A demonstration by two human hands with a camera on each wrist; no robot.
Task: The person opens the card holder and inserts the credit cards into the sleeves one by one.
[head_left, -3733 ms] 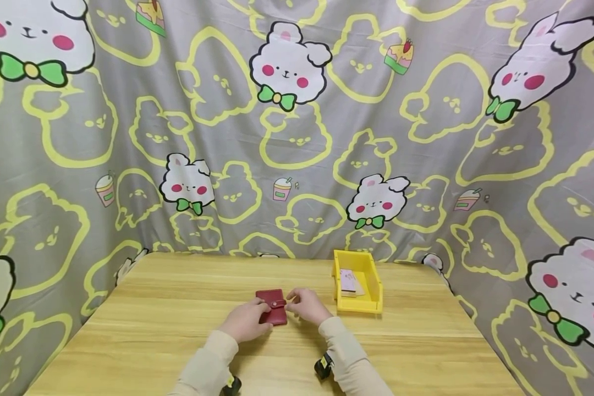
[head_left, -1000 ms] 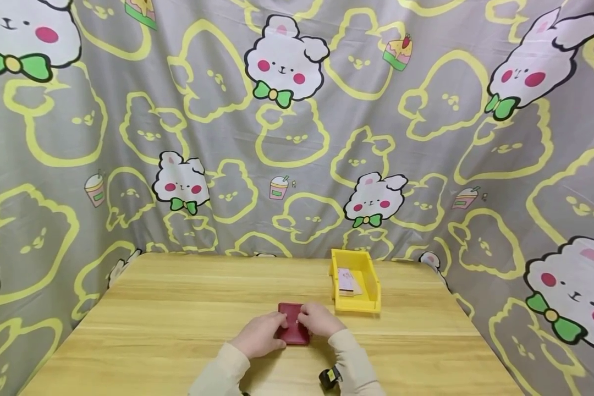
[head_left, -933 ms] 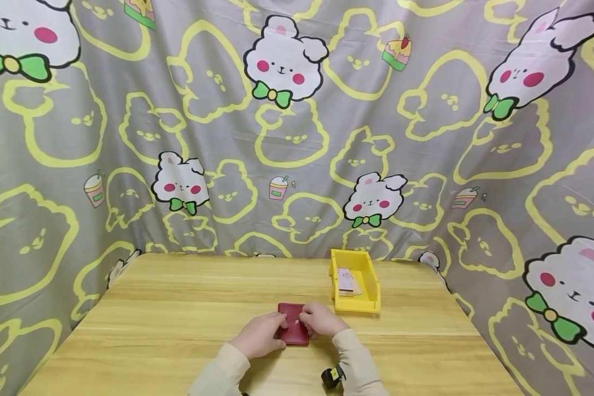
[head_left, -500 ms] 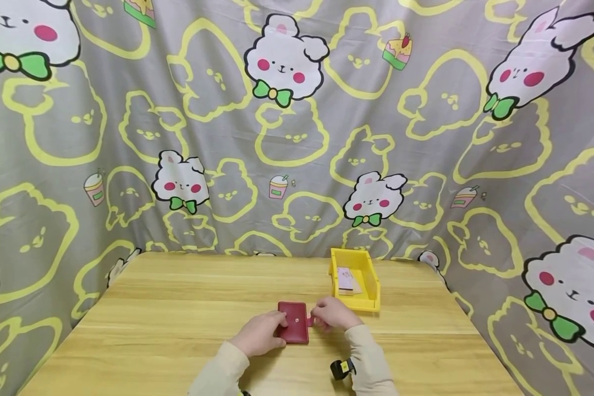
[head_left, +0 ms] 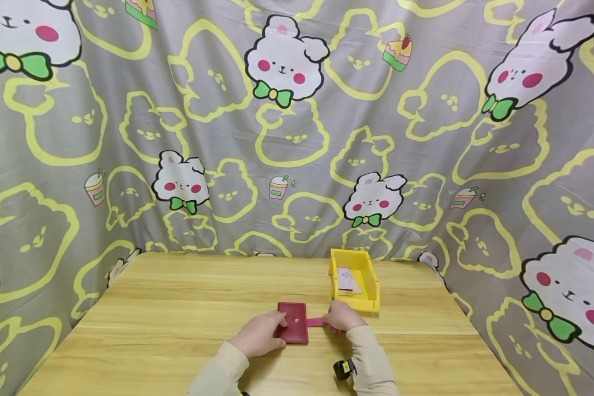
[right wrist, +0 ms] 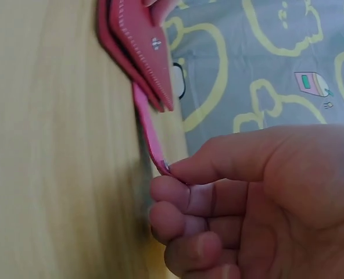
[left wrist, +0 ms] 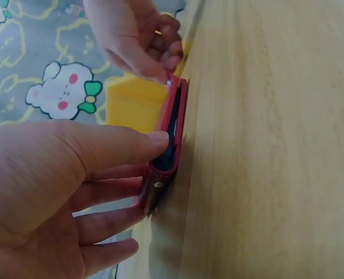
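Note:
A dark red card wallet (head_left: 297,331) lies on the wooden table, its cover folded over and a small metal snap showing on top. My left hand (head_left: 260,334) holds it by the left side; in the left wrist view the thumb (left wrist: 134,146) lies at the near edge and the fingers reach along the spine. From the right edge a pink-lined strap (head_left: 315,322) sticks straight out. My right hand (head_left: 345,317) pinches the strap's free end between thumb and forefinger, where a metal snap half shows in the right wrist view.
A yellow open-front bin (head_left: 371,280) stands just behind my right hand, with pale printed cards (head_left: 345,279) inside. Behind the table (head_left: 178,297) hangs a grey curtain (head_left: 237,137) with cartoon rabbits.
Earlier the strap was fastened across the wallet, which lay farther left. Now the strap is undone and my right hand has drawn it out rightward, while the left keeps its hold.

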